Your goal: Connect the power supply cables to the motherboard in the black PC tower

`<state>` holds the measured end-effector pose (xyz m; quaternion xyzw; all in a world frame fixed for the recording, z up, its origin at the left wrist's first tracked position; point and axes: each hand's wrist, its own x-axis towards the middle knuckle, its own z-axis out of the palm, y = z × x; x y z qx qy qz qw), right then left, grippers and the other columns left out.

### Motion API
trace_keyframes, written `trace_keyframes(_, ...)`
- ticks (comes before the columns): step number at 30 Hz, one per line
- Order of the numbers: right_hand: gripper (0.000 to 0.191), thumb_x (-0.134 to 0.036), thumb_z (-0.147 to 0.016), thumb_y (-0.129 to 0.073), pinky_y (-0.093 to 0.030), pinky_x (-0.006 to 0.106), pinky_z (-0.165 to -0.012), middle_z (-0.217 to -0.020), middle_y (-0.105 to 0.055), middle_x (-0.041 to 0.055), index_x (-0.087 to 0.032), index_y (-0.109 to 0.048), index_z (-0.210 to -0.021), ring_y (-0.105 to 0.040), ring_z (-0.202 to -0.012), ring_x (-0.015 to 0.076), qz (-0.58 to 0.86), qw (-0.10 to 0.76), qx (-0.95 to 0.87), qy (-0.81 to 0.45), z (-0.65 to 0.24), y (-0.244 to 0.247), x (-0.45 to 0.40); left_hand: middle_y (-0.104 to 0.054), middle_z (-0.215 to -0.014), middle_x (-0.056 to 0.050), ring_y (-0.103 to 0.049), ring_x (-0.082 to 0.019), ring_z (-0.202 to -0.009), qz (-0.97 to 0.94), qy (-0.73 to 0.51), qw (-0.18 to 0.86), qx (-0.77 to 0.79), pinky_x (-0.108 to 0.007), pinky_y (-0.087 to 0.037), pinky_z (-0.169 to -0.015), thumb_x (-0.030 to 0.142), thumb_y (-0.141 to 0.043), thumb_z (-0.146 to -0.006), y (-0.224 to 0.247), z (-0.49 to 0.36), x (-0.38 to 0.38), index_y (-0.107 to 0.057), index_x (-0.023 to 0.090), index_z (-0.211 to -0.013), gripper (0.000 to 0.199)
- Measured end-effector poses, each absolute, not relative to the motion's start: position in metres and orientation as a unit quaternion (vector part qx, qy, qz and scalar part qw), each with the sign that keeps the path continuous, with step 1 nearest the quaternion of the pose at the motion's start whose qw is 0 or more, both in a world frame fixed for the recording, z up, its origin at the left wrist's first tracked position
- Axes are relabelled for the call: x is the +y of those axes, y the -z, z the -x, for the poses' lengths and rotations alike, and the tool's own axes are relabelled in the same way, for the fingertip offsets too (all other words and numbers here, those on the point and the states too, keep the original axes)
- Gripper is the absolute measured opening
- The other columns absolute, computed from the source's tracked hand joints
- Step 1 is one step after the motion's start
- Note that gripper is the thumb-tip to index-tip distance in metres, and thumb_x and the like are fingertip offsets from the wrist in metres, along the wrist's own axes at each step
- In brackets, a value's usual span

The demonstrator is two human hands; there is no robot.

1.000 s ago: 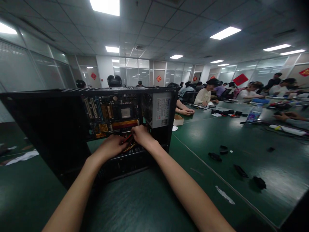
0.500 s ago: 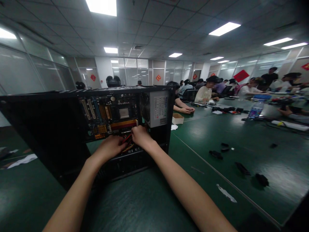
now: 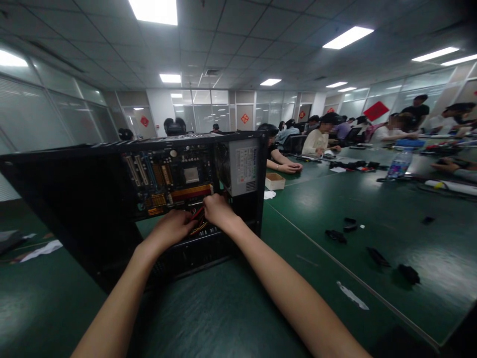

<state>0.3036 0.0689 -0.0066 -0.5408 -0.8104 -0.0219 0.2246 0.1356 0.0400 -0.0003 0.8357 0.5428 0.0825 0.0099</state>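
An open black computer case [image 3: 179, 266] stands on the green table. Inside it are a motherboard [image 3: 192, 161] and a grey power supply [image 3: 244, 169] with a label, at the upper right. Below the board, my left hand [image 3: 173, 226] has its fingers closed around a bundle of red, yellow and black power cables [image 3: 199, 219]. My right hand [image 3: 218, 208] is closed on the upper end of the same cables, just under the power supply. Its fingertips are partly hidden behind the hand, as is the cable end.
Several small black parts [image 3: 378, 256] and a clear plastic strip [image 3: 352, 295] lie to the right on the table [image 3: 305, 219]. A small open box [image 3: 275, 182] stands just past the case. Farther off are a bottle [image 3: 399, 164] and several people seated at the tables.
Both hands stay at the cables with hardly any movement. The view has shifted slightly, so the table's things sit a little differently in it.
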Motion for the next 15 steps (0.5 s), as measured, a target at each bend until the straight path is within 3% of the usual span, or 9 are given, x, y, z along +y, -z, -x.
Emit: trace_keyframes(15, 0.023, -0.015, -0.088, -0.054, -0.053, 0.031, -0.077, -0.096, -0.071, 0.0188, -0.011, -0.073, -0.100, -0.070, -0.092, 0.0279, 0.546, 0.219, -0.808, 0.027, -0.3024, 0.0079, 0.0698, -0.073, -0.092, -0.009, -0.065, -0.024, -0.085, -0.835, -0.079, -0.004, 0.545, -0.031, -0.038, -0.069, 0.040, -0.043, -0.093, 0.0048, -0.1324, 0.0436, -0.071, 0.019, -0.094, 0.035)
